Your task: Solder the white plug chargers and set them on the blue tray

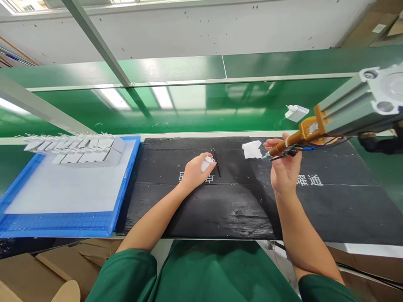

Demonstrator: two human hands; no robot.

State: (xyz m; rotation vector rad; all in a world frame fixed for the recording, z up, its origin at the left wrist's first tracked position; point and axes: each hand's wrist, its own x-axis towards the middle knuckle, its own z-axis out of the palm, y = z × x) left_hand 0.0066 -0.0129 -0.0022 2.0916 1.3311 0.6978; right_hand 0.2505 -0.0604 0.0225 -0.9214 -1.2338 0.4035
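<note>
Operator A: State of my left hand?

Operator B: Fingers and thumb closed around a small white unit, which shows in part between them.

A: What lies immediately about it?

B: Thin black rods, just beside the fingertips on its right. Beneath both hands extends a black mat with white printed characters.

A: And my right hand?

B: Half curled about the front of an orange-brown tool, some fingers passing behind it; how firmly they grip I cannot tell. The slim pale tip points left, towards my other hand.

A: Objects adjoining the right hand?

B: To its left, near the tip, an irregular white piece on the mat. To its upper right, a thick grey cylinder, joined to the rear of the tool.

A: Farther out?

B: Beyond the right hand, on the green surface, one white adapter, lying apart. Well to the left of my left hand, a blue tray lined with a white sheet; white adapters stand packed in rows towards its far edge, thin prongs or wires projecting beyond them.
</note>
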